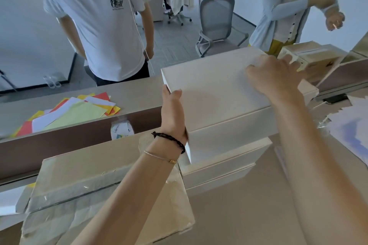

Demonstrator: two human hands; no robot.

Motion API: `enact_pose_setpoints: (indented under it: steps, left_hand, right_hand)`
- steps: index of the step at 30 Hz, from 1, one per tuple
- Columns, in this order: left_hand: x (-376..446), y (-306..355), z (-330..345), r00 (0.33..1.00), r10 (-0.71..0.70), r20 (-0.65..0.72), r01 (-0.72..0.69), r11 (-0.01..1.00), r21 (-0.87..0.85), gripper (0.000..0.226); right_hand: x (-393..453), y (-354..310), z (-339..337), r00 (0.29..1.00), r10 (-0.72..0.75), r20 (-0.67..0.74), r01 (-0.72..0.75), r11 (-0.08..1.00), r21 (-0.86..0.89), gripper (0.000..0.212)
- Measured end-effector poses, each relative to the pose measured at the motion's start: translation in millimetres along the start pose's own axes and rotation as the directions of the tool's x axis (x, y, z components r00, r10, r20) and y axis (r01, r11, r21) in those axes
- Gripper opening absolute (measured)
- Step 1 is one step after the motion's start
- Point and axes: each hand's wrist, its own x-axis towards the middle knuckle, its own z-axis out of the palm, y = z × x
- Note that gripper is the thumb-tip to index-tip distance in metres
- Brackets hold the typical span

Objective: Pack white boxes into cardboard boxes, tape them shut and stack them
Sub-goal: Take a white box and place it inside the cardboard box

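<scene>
White box (215,89): top of a stack of white boxes on the bench (229,215), tilted, its near left corner raised off the box below (229,157).
Left hand (172,113): at the top box's left edge, thumb on the lid, fingers wrapped under the side and gripping it.
Right hand (275,74): flat on the far right part of the lid, fingers spread and pressing, not curled round anything.
Cardboard box (95,191): just left of the stack, touching it, flaps closed and covered with clear tape.
Coloured paper (73,111): loose sheets on the ledge behind the bench.
Bystanders: one in a white T-shirt (99,22), one in a pale shirt (290,6), both beyond the ledge.
Office chair (217,24): on the floor between them.
</scene>
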Motion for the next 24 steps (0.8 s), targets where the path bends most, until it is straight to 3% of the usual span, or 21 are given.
enact_pose_setpoints:
  steps: [10, 24]
  left_hand:
    - [-52, 89, -45, 0.989, 0.143, 0.046, -0.145, 0.989, 0.038, 0.032]
    - [-169, 151, -299, 0.964, 0.164, -0.210, -0.168, 0.986, 0.000, 0.034]
  right_hand:
    - [-53, -41, -62, 0.989, -0.145, -0.001, 0.145, 0.987, 0.074, 0.058]
    - [-258, -210, -40, 0.867, -0.482, 0.124, 0.449, 0.866, 0.221, 0.061]
